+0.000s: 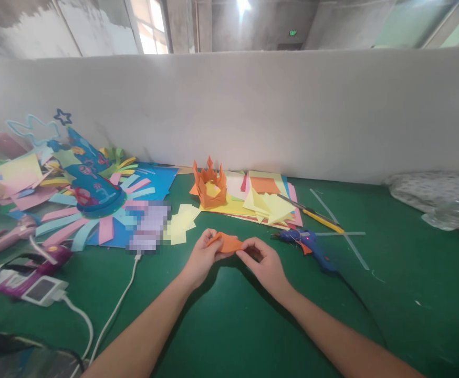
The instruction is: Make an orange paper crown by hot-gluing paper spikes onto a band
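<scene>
Between my two hands is a piece of folded orange paper, held just above the green table. My left hand grips its left part, thumb on top. With thumb and forefinger, my right hand pinches its right corner. Beyond the hands an orange paper crown with pointed tips stands on a stack of coloured sheets. Pale yellow paper pieces lie to the left of it. A blue glue gun rests to the right of my right hand.
A blue cone hat with paper strips stands at left, near a pink glue gun and a power strip. Yellow sheets top the stack beside a yellow cutter. A white cable crosses the table. Clear plastic lies right.
</scene>
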Tool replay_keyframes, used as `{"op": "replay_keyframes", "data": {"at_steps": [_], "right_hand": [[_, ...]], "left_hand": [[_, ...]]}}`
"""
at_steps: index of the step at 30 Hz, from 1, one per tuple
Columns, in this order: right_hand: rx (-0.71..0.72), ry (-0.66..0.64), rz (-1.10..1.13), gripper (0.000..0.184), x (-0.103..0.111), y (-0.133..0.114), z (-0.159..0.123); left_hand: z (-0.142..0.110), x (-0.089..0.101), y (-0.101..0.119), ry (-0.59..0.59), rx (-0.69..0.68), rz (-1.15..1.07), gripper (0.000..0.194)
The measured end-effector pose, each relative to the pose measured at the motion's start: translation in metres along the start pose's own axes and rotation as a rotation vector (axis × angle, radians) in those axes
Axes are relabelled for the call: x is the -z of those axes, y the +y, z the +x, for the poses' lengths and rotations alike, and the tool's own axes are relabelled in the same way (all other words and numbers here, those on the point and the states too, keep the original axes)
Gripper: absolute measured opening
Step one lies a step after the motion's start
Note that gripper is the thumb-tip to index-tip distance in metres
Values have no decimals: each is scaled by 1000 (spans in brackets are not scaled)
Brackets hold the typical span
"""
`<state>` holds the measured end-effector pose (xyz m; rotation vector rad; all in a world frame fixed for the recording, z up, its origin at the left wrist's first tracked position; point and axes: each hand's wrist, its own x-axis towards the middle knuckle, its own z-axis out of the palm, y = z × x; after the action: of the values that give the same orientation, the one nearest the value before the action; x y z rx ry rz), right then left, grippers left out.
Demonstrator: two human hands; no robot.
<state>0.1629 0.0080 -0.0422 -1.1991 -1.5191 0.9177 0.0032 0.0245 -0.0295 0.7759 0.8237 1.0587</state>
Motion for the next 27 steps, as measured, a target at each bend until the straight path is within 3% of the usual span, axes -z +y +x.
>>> {"op": "replay_keyframes", "data": {"at_steps": [4, 8, 14, 22, 27], "right_hand": [[-3, 4, 2, 17, 0, 2, 0], [2, 10, 10, 17, 1, 4, -2], [107, -68, -54, 14, 0, 4, -4], [64, -64, -86, 11, 3, -1, -2], [-4, -77, 18, 15, 2, 0, -3]], "left_hand": [[0, 1, 1, 11, 32, -40, 19], [1, 1, 2, 21, 68, -68, 25], [1, 2, 1, 100, 69, 43, 26], [0, 3, -3, -25, 46, 245, 33], [0, 4, -3, -47, 0, 193, 33]]}}
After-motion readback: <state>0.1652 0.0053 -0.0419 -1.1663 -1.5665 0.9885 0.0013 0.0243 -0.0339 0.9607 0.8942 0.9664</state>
